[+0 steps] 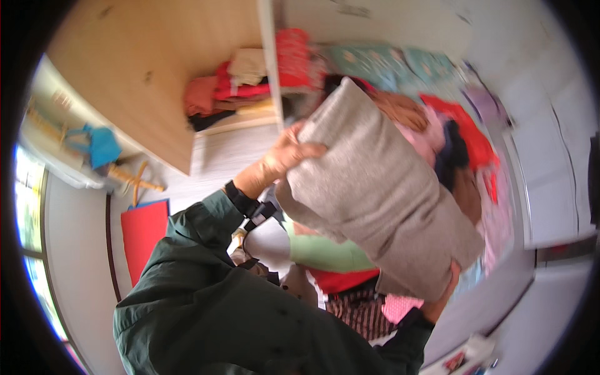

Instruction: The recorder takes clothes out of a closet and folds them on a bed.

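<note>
A folded grey-beige knit garment (375, 181) hangs stretched between my two hands, tilted from upper left to lower right. My left hand (286, 155) grips its upper left edge, thumb on the near face and the other fingers mostly hidden behind. At the lower right corner my right hand (445, 292) holds the other end, its fingers largely covered by the cloth. Below the garment lie a light green cloth (325, 251), a red cloth (340, 280) and a dark striped cloth (359, 312). What kind of garment the grey one is, I cannot tell.
A heap of clothes, including a bright red one (459, 125) and a brown one (400, 111), spreads behind the garment. At the upper left a wooden door (144, 69) stands beside a shelf with folded clothes (249, 67). A red panel (145, 237) leans at the left.
</note>
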Available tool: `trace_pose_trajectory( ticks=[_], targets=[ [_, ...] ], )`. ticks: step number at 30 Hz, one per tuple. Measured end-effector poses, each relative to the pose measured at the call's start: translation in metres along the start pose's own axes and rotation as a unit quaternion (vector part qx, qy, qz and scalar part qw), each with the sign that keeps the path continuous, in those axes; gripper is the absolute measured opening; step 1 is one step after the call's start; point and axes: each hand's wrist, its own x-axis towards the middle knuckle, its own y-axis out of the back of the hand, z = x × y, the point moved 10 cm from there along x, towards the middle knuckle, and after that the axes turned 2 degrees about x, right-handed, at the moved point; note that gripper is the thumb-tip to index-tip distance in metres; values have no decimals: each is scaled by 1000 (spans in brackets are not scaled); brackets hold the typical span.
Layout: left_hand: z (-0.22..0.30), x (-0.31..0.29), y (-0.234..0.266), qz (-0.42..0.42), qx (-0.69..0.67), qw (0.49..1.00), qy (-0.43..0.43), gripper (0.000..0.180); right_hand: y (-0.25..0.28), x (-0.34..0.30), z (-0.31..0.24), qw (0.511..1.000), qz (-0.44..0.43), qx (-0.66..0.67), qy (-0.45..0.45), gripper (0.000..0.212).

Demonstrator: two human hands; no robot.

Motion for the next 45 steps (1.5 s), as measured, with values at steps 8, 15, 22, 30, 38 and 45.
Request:
trace_pose_trajectory(
  ticks=[8,15,22,30,38,45],
  targets=[
    [110,-129,225,163,2,985,-51,53,-234,-19,57,972,-206,-116,-9,42],
    [151,-213,403,284,-7,955,-82,47,-430,-50,120,883,-309,-257,243,43],
    [129,-232,522,374,-10,923,-89,37,-573,-16,270,898,-253,15,-360,44],
    [96,-149,656,421,7,906,-37,37,-699,63,379,868,-291,-9,-403,36],
    [54,-30,812,471,57,880,-6,47,-846,166,477,857,-322,-26,-400,40],
    [62,90,939,500,81,862,13,51,-984,263,590,828,-308,24,-468,41]
  ],
)
